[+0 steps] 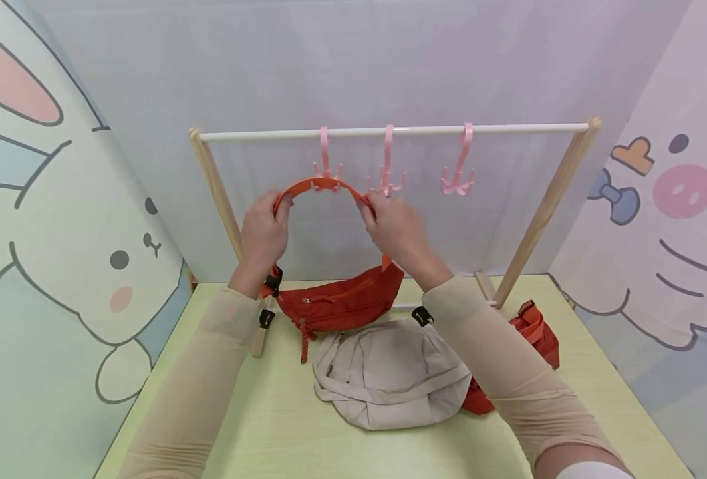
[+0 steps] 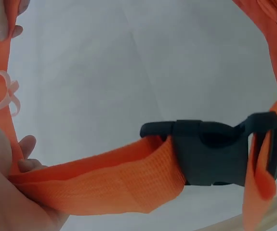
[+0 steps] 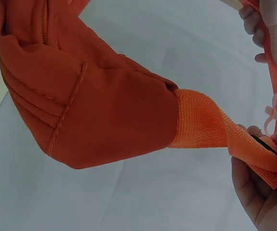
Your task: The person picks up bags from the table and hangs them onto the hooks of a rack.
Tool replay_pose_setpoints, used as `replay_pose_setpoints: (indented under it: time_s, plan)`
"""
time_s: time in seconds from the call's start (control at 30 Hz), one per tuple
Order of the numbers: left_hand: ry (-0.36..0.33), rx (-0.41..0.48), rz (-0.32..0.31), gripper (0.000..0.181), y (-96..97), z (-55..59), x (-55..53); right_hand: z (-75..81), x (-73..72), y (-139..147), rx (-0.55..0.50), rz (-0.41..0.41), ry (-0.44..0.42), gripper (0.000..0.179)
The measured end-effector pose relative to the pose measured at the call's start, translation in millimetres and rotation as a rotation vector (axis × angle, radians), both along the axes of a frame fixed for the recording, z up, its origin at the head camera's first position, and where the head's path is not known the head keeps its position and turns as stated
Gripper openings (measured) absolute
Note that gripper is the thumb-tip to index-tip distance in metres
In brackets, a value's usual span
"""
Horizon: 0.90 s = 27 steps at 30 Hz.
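Both hands hold up the orange strap (image 1: 305, 186) of a red waist bag (image 1: 344, 303), spreading it into an arch. My left hand (image 1: 263, 229) pinches the strap on one side, above a black buckle (image 2: 210, 149). On the other side my right hand (image 1: 398, 226) grips it, close to where webbing joins the bag body (image 3: 114, 115). The arch's top lies against the prongs of the left pink hook (image 1: 324, 150), with prong tips showing in front of the strap. Below, the bag body hangs between the wrists, its zip pull dangling.
Two more pink hooks (image 1: 388, 156) hang from the white rail (image 1: 257, 135) of a wooden-legged rack. A beige bag (image 1: 389, 379) lies on the table (image 1: 269, 426) under the hanging one. Another red bag (image 1: 547, 342) lies right of it, partly behind the right sleeve.
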<state>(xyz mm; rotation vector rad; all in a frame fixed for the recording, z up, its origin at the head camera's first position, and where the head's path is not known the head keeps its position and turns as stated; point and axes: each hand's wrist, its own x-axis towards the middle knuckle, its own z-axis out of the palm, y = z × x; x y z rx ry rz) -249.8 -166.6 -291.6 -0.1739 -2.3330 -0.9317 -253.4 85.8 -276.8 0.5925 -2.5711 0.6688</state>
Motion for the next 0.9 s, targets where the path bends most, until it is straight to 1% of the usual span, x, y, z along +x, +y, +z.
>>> replay_pose_setpoints:
  time_s: [0.17,0.4,0.67,0.9]
  plan:
    - [-0.011,0.003,-0.003,0.033,-2.4,-5.8,-0.3,-7.3,-3.0,-5,0.002,0.026,-0.015,0.023]
    - [-0.031,0.031,-0.014,0.027,-2.3,-13.0,2.9,-16.7,-6.9,-10,0.006,0.033,-0.056,0.022]
    - [-0.079,0.043,-0.013,0.028,-2.6,-22.4,6.9,-25.4,-8.9,-11,-0.006,0.031,-0.093,0.025]
    - [-0.127,0.040,-0.045,0.029,-2.2,-30.9,11.3,-31.5,-10.3,-12,-0.025,0.037,-0.135,0.025]
